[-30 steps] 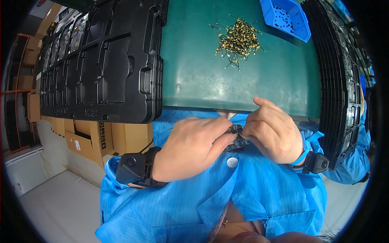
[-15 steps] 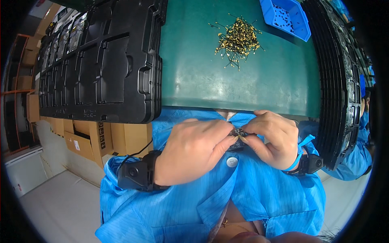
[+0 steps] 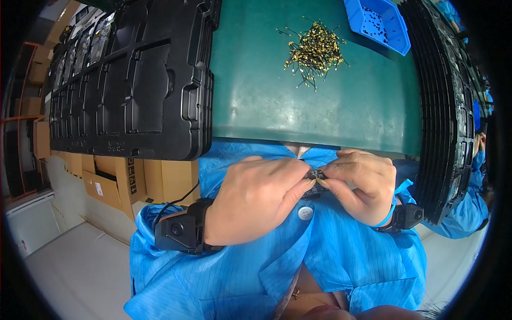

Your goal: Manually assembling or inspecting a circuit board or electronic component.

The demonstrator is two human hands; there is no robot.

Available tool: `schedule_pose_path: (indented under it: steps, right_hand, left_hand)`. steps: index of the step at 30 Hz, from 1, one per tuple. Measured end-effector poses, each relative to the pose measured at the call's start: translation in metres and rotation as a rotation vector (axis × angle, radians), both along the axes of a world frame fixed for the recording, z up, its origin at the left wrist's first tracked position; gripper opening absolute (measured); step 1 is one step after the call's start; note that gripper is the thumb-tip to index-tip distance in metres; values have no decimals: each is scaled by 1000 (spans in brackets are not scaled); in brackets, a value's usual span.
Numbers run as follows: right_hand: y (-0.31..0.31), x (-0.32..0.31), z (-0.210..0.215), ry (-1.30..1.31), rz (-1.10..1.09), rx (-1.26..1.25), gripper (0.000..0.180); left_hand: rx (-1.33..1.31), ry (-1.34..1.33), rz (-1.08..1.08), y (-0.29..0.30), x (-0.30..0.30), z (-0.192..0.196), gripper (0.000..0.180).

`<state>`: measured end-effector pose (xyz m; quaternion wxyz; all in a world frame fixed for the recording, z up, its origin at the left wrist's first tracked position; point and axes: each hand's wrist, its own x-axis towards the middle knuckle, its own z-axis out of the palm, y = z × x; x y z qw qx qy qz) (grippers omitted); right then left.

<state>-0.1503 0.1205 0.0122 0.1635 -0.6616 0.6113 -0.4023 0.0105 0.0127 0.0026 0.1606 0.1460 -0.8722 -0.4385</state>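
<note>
A small dark circuit board (image 3: pixel 315 174) is held in front of the blue smock, just off the near edge of the green table. My left hand (image 3: pixel 261 192) pinches its left side between thumb and bent fingers. On the other side my right hand (image 3: pixel 362 181) is closed on it too, the two thumb tips nearly meeting at its near edge. Fingers cover much of the board, so its full outline is hidden. Beyond the hands, a heap of short black cables with gold-coloured ends (image 3: pixel 316 49) lies on the green mat (image 3: pixel 256 106).
A stack of black plastic trays (image 3: pixel 146 96) stands at the left, boards in its far pockets. More stacked trays (image 3: pixel 440 117) rise at the right. A blue bin (image 3: pixel 394 37) with small black pieces sits far right. Cardboard boxes (image 3: pixel 170 181) are at lower left; another person's blue sleeve (image 3: pixel 458 213) shows at right.
The board has tilted slightly, showing more of its face between the fingers. My right hand has shifted a little to the right and down; the left has barely moved.
</note>
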Motion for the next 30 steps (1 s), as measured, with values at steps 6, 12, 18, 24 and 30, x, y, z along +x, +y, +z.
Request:
schedule_pose_path:
  steps: [6, 12, 18, 24, 30]
  right_hand:
    - [0, -1, 1, -15, 10, 18, 14]
    - [1, -1, 2, -5, 1, 28, 13]
    - [-1, 0, 3, -13, 12, 25, 12]
    - [0, 0, 5, -26, 6, 43, 12]
    - [1, 1, 7, -1, 18, 28, 13]
  left_hand:
    - [17, 18, 2, 0, 0, -2, 13]
    - [20, 11, -5, 0, 0, -1, 14]
    - [-5, 17, 3, 1, 1, -2, 14]
    - [-15, 24, -7, 1, 1, -2, 13]
    - [-11, 29, -14, 0, 2, 0, 12]
